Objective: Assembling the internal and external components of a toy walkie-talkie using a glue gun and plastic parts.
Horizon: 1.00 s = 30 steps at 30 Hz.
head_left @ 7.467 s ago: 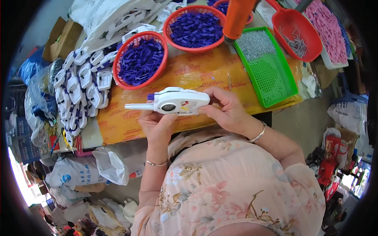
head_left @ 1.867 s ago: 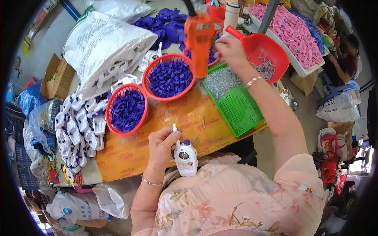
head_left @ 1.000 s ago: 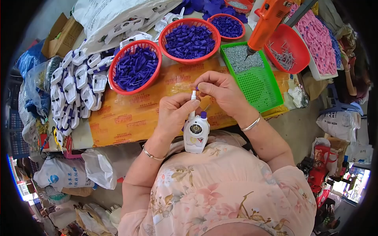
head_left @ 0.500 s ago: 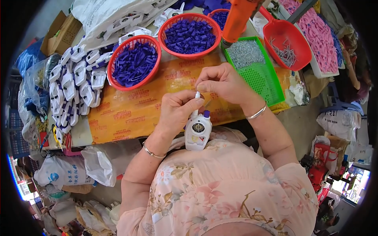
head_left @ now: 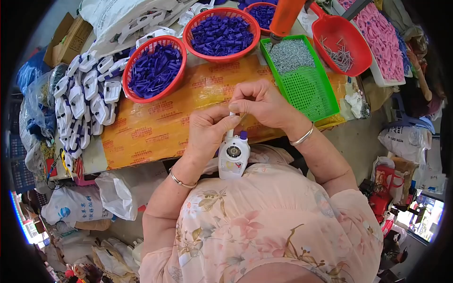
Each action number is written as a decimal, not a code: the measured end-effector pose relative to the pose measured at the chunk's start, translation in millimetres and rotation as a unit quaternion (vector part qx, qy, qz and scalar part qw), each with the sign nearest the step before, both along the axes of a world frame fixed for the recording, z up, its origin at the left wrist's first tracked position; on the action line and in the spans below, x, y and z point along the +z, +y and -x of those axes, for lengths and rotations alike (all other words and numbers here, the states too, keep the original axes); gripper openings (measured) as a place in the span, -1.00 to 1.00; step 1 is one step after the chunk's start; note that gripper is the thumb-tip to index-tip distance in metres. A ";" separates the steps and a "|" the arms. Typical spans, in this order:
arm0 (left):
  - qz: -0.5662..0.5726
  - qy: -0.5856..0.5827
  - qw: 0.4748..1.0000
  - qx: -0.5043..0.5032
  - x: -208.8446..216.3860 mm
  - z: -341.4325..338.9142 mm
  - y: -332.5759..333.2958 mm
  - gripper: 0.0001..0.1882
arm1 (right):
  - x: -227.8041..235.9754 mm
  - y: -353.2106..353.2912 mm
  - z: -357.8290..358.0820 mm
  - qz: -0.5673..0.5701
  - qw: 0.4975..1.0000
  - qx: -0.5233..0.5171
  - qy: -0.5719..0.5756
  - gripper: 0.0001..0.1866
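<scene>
A white plastic housing (head_left: pixel 233 162) with a round dark part in its middle and a purple knob at its top rests upright against my shirt. My left hand (head_left: pixel 210 126) pinches the narrow white neck at the housing's upper end. From the right, my right hand (head_left: pixel 257 104) closes thumb and finger over the white tip of that neck, right against the left fingers. Whatever small piece may lie between the right fingertips is hidden.
Red baskets of purple parts (head_left: pixel 155 70) stand at the back, beside a pile of white housings (head_left: pixel 89 94). An orange power driver (head_left: pixel 286 16) hangs over a green tray (head_left: pixel 306 89) of small screws. A red scoop (head_left: pixel 344 56) holds metal pins. An orange-covered table (head_left: pixel 141 137) lies ahead.
My right hand has come down onto the white tip, with its fingers now covering it. The table and its contents sit slightly higher and further left in view.
</scene>
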<state>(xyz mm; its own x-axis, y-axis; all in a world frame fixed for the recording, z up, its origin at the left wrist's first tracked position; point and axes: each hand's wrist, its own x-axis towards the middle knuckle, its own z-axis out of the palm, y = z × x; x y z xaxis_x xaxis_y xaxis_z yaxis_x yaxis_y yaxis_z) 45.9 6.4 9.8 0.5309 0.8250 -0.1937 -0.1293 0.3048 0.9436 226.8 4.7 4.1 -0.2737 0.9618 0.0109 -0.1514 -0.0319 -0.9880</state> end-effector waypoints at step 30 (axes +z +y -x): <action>0.099 -0.048 0.993 0.050 8.9 45.4 6.7 -0.70 | 5.6 -25.0 30.5 0.144 0.978 -0.074 0.133 -0.79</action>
<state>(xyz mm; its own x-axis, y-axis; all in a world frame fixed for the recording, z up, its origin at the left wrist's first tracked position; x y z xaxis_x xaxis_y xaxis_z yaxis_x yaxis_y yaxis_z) 0.5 13.2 18.7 0.4728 0.8246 -0.3107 -0.2539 0.4651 0.8481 196.3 -20.3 9.7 -0.1554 0.9644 -0.2138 -0.4263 -0.2607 -0.8662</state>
